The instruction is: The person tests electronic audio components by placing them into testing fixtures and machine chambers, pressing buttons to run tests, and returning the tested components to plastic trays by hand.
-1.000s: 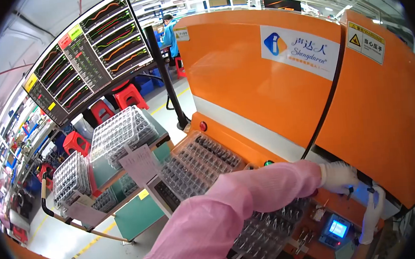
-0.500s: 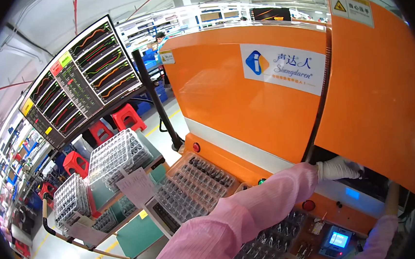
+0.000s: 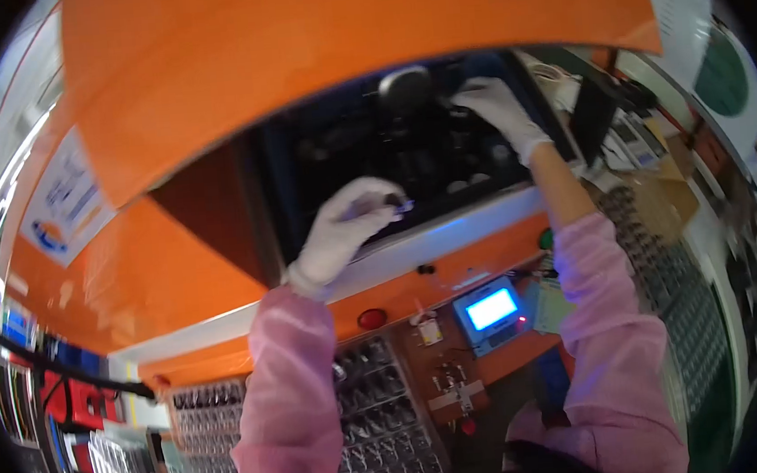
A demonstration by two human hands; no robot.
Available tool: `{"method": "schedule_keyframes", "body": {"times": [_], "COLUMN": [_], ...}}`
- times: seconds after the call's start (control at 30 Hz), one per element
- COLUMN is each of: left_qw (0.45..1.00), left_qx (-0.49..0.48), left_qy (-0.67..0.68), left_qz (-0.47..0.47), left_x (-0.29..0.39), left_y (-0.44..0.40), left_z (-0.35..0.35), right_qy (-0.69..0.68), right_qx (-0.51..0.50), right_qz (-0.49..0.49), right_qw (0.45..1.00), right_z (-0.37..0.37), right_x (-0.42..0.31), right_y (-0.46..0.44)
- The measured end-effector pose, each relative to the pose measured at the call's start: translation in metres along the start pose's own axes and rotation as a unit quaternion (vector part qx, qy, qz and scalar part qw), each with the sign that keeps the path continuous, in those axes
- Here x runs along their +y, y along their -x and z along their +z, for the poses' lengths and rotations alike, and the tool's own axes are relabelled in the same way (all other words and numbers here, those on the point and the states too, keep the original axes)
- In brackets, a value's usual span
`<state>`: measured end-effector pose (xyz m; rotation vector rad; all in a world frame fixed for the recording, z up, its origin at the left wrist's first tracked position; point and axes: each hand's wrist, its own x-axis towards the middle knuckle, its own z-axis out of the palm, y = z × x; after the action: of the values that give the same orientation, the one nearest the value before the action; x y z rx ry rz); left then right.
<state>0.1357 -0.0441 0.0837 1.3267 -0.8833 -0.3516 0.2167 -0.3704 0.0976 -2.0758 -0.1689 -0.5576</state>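
Inside the box (image 3: pixel 336 35), your right hand (image 3: pixel 495 110) now shows, grip unclear; your left hand (image 3: pixel 341 230) pinches a black bit (image 3: pixel 392 201).

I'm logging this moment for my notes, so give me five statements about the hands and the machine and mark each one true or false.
1. The left hand and right hand both wear white gloves. True.
2. The left hand is empty. False: it holds a small dark piece at its fingertips.
3. The small display is lit. True.
4. The right hand is touching that display. False: it is at the dark opening of the machine.
5. The sleeves are green. False: they are pink.
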Motion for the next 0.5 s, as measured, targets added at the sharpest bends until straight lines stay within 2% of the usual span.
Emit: {"method": "schedule_keyframes", "body": {"times": [0.07,0.17,0.3,0.5], "left_qw": [1.000,0.999,0.999,0.999], "left_qx": [-0.009,0.016,0.021,0.020], "left_qy": [0.018,0.032,0.018,0.016], "left_qz": [-0.014,-0.041,-0.034,-0.023], "left_x": [0.004,0.010,0.010,0.009], "left_y": [0.001,0.002,0.002,0.003], "left_z": [0.004,0.006,0.006,0.008], "right_qy": [-0.006,-0.064,-0.062,-0.045], "right_qx": [0.027,0.003,-0.014,-0.053], "right_qz": [-0.002,0.072,0.145,0.141], "right_qw": [1.000,0.995,0.987,0.988], "right_z": [0.000,0.001,-0.008,-0.008], "right_x": [0.003,-0.003,-0.018,-0.019], "right_y": [-0.001,-0.004,-0.001,-0.005]}}
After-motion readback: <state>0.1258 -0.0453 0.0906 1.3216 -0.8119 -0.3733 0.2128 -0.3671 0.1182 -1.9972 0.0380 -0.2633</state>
